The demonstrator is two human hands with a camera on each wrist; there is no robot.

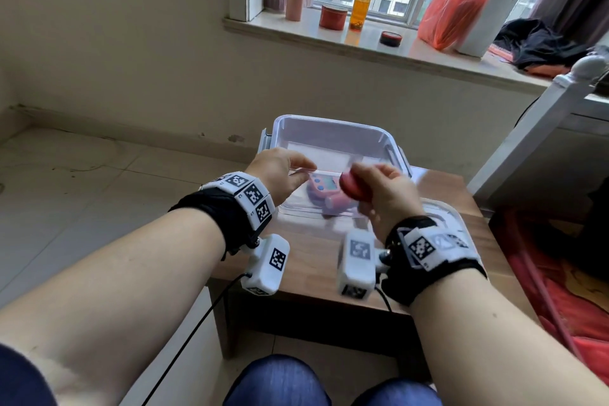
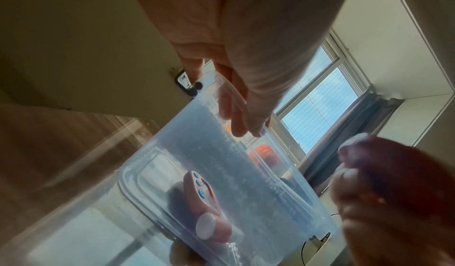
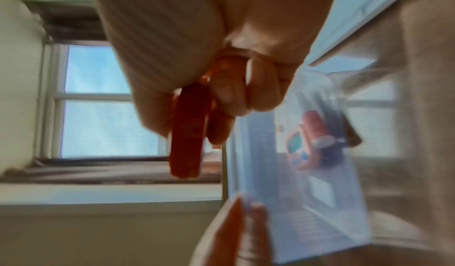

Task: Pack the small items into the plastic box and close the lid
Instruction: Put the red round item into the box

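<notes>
- Right hand curled round a flat round red disc-shaped item, pinched edge-on between thumb and fingers, held over the near rim of the clear rectangular plastic box, just ahead of both hands.
- Left hand at the box's near-left rim, fingertips over the edge; looks like a light steadying hold, fingers bent on the wall.
- Already inside, below and between the hands: a pink egg-shaped handheld game with blue buttons and a pink cylinder with a pale end cap.
- Clear lid flat on the brown wooden tabletop, under and beside the right wrist.
- Risk: released edge-on, disc likely to roll or bounce off the two items and hop the rim; better laid flat, low inside.
- Risk: light box, barely loaded, liable to skid or tip toward the tabletop's left edge if the left hand pushes rather than steadies.
- Risk: right wrist or its camera nudging the lid off the tabletop.
</notes>
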